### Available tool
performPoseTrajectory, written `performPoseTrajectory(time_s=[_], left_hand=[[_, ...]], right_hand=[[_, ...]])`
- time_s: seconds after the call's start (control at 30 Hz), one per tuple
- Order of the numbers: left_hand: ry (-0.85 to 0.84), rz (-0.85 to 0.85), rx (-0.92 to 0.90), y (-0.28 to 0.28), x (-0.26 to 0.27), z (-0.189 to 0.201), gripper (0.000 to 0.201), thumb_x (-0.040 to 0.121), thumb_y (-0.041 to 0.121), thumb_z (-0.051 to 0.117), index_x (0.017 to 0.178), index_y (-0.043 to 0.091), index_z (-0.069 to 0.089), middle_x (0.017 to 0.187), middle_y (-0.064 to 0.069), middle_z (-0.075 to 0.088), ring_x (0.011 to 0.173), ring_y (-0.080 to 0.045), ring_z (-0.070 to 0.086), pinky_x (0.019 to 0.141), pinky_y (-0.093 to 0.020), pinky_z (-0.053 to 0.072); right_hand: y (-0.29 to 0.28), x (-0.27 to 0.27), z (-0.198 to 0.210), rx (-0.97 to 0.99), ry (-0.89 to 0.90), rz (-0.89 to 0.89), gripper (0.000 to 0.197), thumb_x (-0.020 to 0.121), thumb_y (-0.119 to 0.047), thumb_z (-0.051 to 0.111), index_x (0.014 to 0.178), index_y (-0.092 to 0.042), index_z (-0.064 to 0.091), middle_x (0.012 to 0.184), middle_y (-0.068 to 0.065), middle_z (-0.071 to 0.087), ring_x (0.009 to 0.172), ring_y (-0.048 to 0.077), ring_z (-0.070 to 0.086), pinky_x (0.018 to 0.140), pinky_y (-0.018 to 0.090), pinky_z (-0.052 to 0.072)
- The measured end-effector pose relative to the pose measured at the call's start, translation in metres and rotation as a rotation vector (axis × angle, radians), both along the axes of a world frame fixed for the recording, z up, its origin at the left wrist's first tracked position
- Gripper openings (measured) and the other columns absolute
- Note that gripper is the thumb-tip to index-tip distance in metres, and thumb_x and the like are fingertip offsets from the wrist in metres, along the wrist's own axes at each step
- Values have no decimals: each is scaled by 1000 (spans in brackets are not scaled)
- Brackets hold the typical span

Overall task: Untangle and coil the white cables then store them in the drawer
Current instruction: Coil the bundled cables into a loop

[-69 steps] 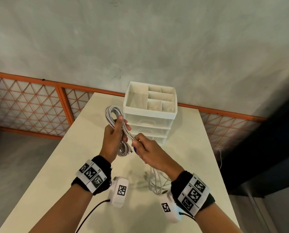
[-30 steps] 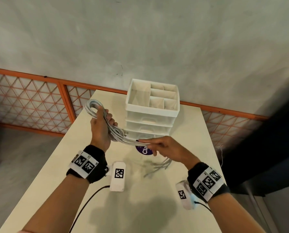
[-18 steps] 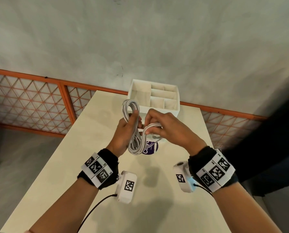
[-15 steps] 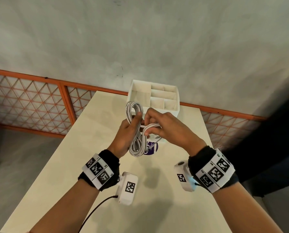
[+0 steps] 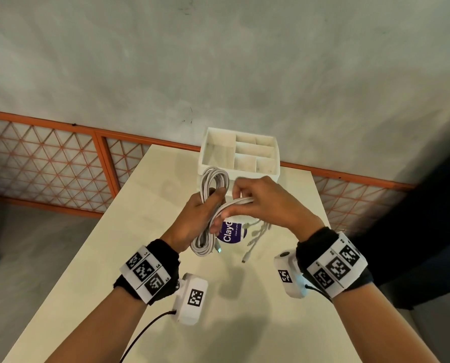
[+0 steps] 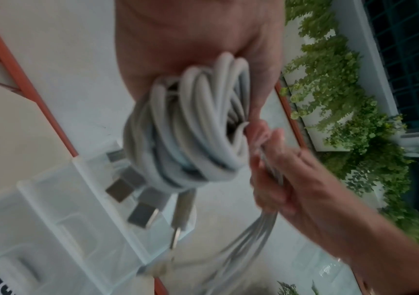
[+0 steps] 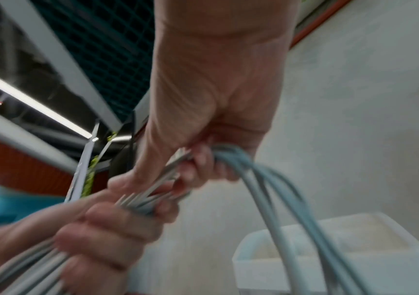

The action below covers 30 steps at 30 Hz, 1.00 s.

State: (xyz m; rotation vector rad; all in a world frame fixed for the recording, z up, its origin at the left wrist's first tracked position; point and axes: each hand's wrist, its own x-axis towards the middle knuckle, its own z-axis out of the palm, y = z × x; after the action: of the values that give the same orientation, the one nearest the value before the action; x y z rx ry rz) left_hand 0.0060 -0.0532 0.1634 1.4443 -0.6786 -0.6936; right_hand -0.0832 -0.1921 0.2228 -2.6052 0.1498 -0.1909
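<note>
My left hand (image 5: 196, 218) grips a coil of white cables (image 5: 213, 184) upright above the table, loops sticking out above and below the fist. The same coil (image 6: 191, 129) fills the left wrist view, with several USB plugs (image 6: 137, 199) hanging from it. My right hand (image 5: 260, 203) pinches the loose cable strands (image 5: 238, 203) and holds them across the middle of the coil. Free ends with connectors (image 5: 255, 237) dangle under that hand. In the right wrist view the strands (image 7: 261, 189) run between both hands. The white drawer unit (image 5: 241, 157) stands just behind.
A round purple-labelled object (image 5: 231, 233) lies on the cream table (image 5: 145, 231) under my hands. The drawer unit's top tray has several open compartments. An orange mesh railing (image 5: 48, 163) borders the far table edge; a grey wall rises behind it.
The loose strands, stretched toward the table a second ago, have been brought up to the coil. Both hands came together in front of the drawer unit, and my right hand carries the strands across the coil.
</note>
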Motion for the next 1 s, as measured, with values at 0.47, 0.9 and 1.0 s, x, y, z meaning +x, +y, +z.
performPoseTrajectory(time_s=[0.47,0.9,1.0], left_hand=[[209,-121,46,2,-6,-14,84,81,77,11,63,4,47,44,-6,38,36,-17,33,43,-24,37],[302,-290,141,-2,-8,-15,92,67,83,-4,69,6,47,44,-5,36,36,-15,26,39,-20,30],[194,-329,136,3,-10,-14,66,83,75,29,71,15,54,49,-4,33,39,-14,26,42,-22,31]], right_hand=[[-11,-4,-5,252,151,141,15,91,-26,61,100,-16,68,97,-2,71,95,13,65,89,35,51],[-6,11,2,231,-55,48,45,62,-36,85,82,-18,49,62,3,52,55,9,41,55,27,35],[-9,13,-4,285,-40,58,42,65,-33,84,83,-16,50,70,15,54,58,11,41,58,32,36]])
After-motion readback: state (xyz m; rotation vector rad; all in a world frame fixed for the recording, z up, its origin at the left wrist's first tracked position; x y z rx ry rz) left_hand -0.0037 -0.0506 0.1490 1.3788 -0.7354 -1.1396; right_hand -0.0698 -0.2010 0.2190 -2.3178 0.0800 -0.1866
